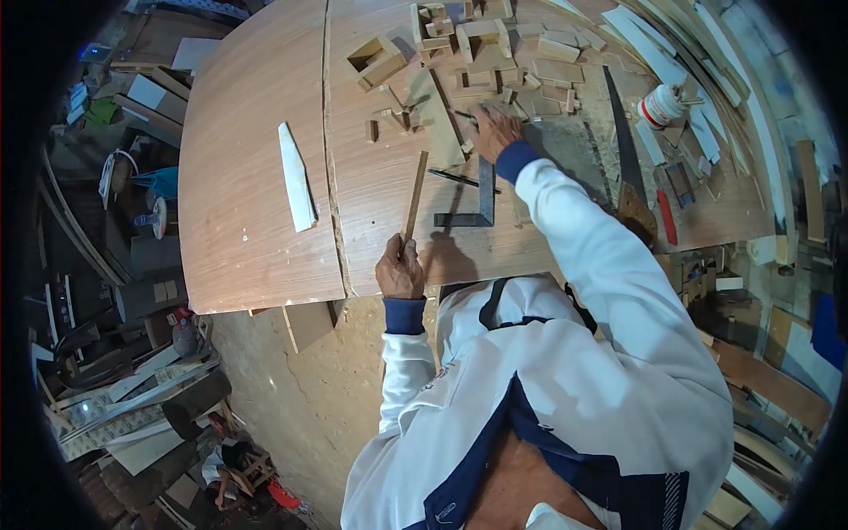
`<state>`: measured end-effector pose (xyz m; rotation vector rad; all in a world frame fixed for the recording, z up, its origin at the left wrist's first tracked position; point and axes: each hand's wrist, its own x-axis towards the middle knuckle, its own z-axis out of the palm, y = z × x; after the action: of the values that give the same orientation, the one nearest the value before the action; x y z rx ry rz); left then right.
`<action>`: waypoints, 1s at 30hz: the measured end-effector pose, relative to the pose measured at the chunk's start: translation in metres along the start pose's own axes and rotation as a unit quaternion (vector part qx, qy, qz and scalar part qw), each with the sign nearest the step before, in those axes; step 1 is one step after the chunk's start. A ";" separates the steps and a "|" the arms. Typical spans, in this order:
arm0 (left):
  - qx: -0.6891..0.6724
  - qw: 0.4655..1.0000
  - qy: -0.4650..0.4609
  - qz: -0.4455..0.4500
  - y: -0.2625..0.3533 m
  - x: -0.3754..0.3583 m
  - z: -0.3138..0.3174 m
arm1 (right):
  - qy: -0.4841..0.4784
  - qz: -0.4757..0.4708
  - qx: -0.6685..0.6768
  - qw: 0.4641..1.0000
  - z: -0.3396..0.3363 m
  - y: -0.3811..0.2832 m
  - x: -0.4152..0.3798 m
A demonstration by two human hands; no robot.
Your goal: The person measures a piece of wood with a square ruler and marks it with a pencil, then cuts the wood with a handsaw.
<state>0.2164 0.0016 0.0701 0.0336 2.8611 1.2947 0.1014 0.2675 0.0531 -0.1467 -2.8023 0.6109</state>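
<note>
My left hand (402, 269) is closed around the lower end of a narrow wooden strip (417, 190), which points away from me above the table. Farther forward, my right hand (496, 134) has its fingers curled around a thin dark stick (465, 115) that looks like a pencil; only its tip shows. Between the hands lies a dark metal try square (486, 199) with its corner toward me. Another slim black pencil-like stick (449, 177) lies across the table by the square. A flat pale board (435, 119) lies just left of my right hand.
Small wooden boxes (377, 62) and blocks crowd the far side of the table (256, 79). On the right are a handsaw (621, 124), a white glue bottle (661, 106), a red-handled tool (666, 216) and long strips. A white tapered piece (296, 177) lies left of the table's seam.
</note>
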 end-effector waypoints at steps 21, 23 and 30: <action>0.060 0.945 -0.129 0.295 0.077 0.043 0.117 | 0.119 0.297 0.512 0.797 -0.123 0.073 -0.146; 0.080 0.933 -0.140 0.321 0.082 0.046 0.133 | 0.134 0.312 0.620 0.707 -0.135 0.082 -0.160; 0.133 0.905 -0.223 0.336 0.088 0.060 0.138 | 0.211 0.291 0.651 0.668 -0.131 0.087 -0.168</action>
<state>0.1595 0.1644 0.0454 1.2326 2.6448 0.7536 0.3028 0.3718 0.0907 -0.7361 -1.2588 2.1583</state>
